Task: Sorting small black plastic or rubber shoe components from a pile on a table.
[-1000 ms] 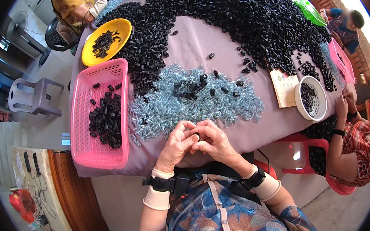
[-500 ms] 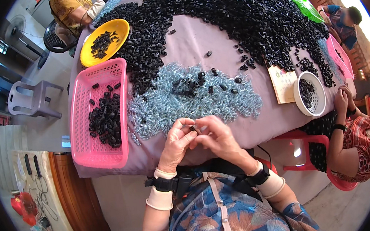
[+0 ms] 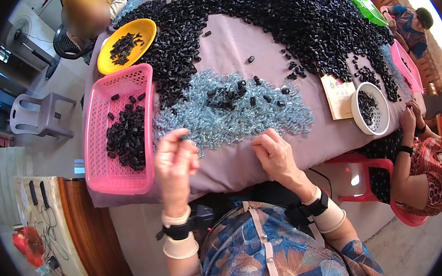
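Note:
My left hand (image 3: 174, 160) is raised beside the pink basket (image 3: 151, 133), pinching a small black plastic part (image 3: 183, 138) between thumb and fingertips. Its fingers are slightly blurred. My right hand (image 3: 276, 157) rests by the near edge of the pile, fingers curled together; whatever they may hold is hidden. In front of both hands lies a heap of shiny pale-blue, spring-like pieces (image 3: 261, 118), with several black parts (image 3: 222, 97) on top. Inside the basket is a mound of black parts (image 3: 126, 141).
A large bank of black parts (image 3: 252, 9) curves across the cloth-covered table (image 3: 228, 37). A yellow plate (image 3: 146, 34) stands at far left. At right are a white bowl (image 3: 382, 118), a booklet (image 3: 337, 99) and a seated person (image 3: 426, 167). Others sit at the far corners.
My hands have come apart. The left moved left toward the pink basket with the black part; the right drew slightly right, and its fingers curled in.

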`<state>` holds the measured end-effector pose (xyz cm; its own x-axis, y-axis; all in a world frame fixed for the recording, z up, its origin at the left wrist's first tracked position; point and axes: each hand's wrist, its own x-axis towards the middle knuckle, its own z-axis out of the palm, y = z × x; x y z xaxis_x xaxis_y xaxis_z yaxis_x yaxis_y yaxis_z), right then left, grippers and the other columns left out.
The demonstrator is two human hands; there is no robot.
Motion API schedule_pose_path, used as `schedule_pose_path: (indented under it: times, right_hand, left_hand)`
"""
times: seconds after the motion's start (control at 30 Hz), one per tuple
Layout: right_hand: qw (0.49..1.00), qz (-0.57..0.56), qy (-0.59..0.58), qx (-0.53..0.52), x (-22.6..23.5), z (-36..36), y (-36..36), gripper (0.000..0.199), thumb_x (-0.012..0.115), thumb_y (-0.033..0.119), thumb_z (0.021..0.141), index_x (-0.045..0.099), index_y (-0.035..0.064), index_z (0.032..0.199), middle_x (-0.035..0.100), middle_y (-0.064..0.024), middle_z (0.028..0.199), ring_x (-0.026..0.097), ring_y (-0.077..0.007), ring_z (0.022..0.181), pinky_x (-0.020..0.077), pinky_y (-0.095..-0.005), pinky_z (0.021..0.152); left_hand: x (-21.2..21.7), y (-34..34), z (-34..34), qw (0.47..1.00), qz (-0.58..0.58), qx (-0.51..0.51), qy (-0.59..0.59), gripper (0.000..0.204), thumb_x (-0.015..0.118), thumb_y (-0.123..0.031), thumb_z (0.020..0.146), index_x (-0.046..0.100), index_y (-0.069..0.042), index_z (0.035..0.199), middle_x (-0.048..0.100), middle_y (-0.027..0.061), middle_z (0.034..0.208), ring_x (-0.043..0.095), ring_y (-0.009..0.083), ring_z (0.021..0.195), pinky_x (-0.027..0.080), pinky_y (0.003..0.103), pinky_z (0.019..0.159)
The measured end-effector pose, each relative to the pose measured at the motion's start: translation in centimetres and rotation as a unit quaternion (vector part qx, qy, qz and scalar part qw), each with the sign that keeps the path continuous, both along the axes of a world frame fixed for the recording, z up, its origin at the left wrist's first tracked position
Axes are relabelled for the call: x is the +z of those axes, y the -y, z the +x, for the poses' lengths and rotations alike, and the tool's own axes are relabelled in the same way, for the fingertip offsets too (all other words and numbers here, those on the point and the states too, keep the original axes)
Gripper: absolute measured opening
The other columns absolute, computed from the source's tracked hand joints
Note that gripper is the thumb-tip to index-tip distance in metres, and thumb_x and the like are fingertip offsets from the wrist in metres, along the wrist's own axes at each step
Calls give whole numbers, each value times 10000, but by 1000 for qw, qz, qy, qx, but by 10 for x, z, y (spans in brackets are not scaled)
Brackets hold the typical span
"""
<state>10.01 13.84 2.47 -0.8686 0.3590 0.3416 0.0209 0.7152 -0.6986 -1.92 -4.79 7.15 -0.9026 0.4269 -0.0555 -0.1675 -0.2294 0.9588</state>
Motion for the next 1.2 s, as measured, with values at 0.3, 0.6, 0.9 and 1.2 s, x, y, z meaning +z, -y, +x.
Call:
schedule_pose_path:
  times: [0.3, 0.6, 0.9, 1.2]
  right_hand:
    - [997, 57, 41, 33, -11, -26, 23, 97, 629, 86, 779, 580, 81, 862, 510, -84, 812, 557, -299, 704, 465, -389, 579]
    - [990, 114, 66, 55, -18, -24, 23, 118, 575, 117, 817, 493, 51, 867, 480, -122, 807, 538, -319, 702, 442, -406, 565]
    - [994, -94, -52, 14, -20, -5, 12, 154, 532, -54, 801, 490, 6, 936, 526, -154, 812, 556, -337, 721, 458, -383, 610]
    - [982, -176, -61, -29, -18, -7, 9, 117, 532, -57, 813, 502, 7, 906, 527, -141, 797, 563, -289, 696, 454, -332, 615]
  left_hand:
    - [15, 31, -31, 964, -103, 223, -102, 352, 539, -156, 920, 429, -39, 1233, 545, 31, 683, 394, 19, 438, 265, 157, 362]
    - [-23, -62, 1, 945, -236, -80, -212, 177, 605, -54, 822, 600, -24, 996, 641, 99, 799, 605, 149, 661, 473, 272, 589]
    - [-44, -135, -12, 863, -336, -46, -375, 266, 665, -140, 774, 569, -64, 1010, 591, 86, 713, 594, 264, 634, 460, 378, 570]
    - [-48, -143, -9, 842, -371, -60, -388, 194, 655, -108, 752, 564, -103, 923, 557, 93, 868, 597, 290, 711, 482, 394, 610]
